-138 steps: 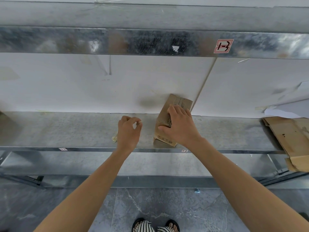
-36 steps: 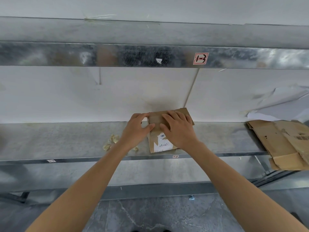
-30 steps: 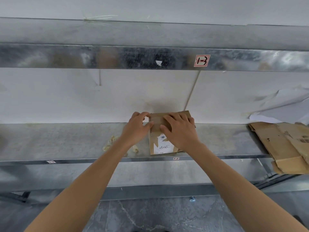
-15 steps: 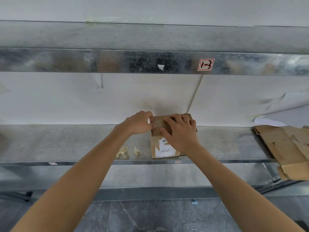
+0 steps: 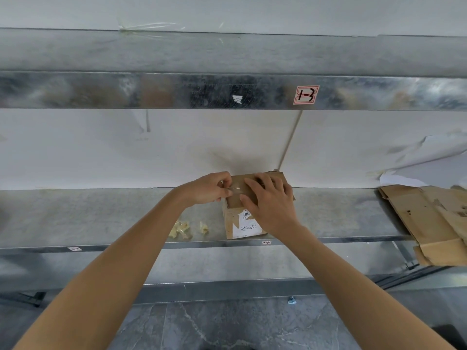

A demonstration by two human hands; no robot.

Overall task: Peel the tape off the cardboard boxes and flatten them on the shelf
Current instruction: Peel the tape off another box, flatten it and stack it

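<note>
I am pinching the loose end of a clear tape [image 5: 234, 190] strip between thumb and fingertips of my left hand [image 5: 208, 188], at the left edge of the box's top. My right hand [image 5: 271, 204] is lying spread across the top of the small cardboard box [image 5: 241, 223], fingers nearly straight, thumb against the near edge, pressing it down. The box is standing upright on the metal shelf [image 5: 101, 215], near its front lip. Crumpled tape scraps [image 5: 182, 229] are lying just left of it. Flattened cardboard [image 5: 429, 223] is resting at the far right.
</note>
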